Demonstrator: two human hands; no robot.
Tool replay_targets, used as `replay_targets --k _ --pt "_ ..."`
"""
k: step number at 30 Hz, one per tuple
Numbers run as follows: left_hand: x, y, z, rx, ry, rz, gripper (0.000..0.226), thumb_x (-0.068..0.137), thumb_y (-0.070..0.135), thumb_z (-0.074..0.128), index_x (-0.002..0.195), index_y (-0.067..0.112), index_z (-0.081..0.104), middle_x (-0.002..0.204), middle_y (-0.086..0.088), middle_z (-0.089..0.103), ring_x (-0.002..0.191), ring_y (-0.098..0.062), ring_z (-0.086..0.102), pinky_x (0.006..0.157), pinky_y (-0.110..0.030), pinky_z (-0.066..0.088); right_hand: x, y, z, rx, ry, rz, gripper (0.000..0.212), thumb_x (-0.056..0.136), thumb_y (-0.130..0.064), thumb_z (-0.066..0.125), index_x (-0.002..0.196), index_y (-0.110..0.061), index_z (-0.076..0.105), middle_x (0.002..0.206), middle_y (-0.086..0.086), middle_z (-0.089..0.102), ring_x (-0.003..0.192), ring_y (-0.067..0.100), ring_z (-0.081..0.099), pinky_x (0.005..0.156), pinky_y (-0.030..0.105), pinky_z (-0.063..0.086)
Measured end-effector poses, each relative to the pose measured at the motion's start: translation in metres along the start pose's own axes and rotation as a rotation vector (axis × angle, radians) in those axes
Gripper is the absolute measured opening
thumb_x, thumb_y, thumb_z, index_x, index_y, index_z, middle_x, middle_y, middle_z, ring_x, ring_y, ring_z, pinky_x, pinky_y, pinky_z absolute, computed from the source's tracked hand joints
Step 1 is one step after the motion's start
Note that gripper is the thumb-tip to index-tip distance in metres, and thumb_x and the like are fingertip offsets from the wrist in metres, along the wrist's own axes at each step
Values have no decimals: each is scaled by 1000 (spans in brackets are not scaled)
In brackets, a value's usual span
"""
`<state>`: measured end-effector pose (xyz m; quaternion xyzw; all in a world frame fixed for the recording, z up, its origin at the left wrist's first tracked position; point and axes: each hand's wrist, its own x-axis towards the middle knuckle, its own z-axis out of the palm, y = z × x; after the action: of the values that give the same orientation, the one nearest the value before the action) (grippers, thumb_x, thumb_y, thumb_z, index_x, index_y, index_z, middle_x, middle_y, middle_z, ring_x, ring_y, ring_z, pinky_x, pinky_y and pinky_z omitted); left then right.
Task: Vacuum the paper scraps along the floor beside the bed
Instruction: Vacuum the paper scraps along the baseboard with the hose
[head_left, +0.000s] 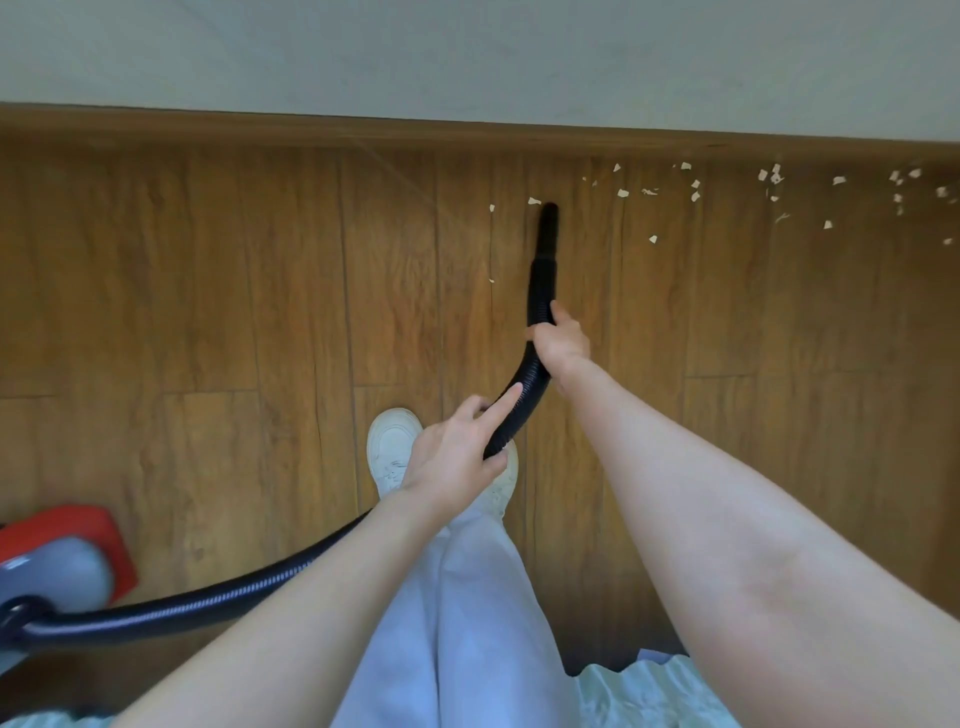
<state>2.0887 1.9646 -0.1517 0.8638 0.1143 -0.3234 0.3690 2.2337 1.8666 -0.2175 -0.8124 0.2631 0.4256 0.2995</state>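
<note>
Head view: both hands (563, 343) grip hose (537, 291) near paper scraps (691, 189).

The floor (208, 291) is wood-look laminate in a warm mid-brown, with its long planks running away toward the wall (467, 52). A wooden skirting board (260, 127) in the same brown runs the whole width where the floor meets that wall. Above the skirting board the wall is plain, pale grey-green and unmarked. Well back from the skirting board, at the near edge, lies a strip of pale crumpled fabric (649, 691). Light is soft and even, with a dim shadow just beside the fabric.
</note>
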Motion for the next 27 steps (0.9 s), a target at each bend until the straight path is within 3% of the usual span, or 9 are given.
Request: replay_targets --k 6,10,14,20,27 --pt "-30 -8 5 -119 73 -110 71 89 32 54 146 44 13 116 15 44 80 -11 53 57 -24 37 -18 -11 33 -177 -153 -112 66 91 -18 45 151 -34 23 142 7 48 113 28 56 92 38 50" --pt "-37 -10 8 -179 100 -139 72 89 32 55 146 46 13 115 16 44 81 -10 53 59 -24 39 -20 -14 43 -242 -169 -147 67 90 -19 44 151 -35 21 139 6 52 108 27 59 89 39 52" --pt "-24 -7 8 -139 85 -98 71 89 32 54 146 45 13 115 15 44 79 -11 53 55 -23 37 -11 -8 31 -199 -88 -145 66 90 -18 43 151 -35 23 136 6 54 103 25 60 85 36 53" --pt "14 3 9 13 20 23 72 88 26 52 146 43 14 119 9 47 88 -18 57 63 -30 46 17 5 -11 37 52 -5 64 91 -16 46 150 -33 26 140 7 50 109 28 58 91 42 53" --pt "3 1 18 30 -31 48 73 88 28 54 147 41 13 114 7 47 84 -19 57 64 -34 49 4 22 -11 77 -11 2 66 91 -15 48 151 -32 25 140 6 48 108 28 58 90 43 54"
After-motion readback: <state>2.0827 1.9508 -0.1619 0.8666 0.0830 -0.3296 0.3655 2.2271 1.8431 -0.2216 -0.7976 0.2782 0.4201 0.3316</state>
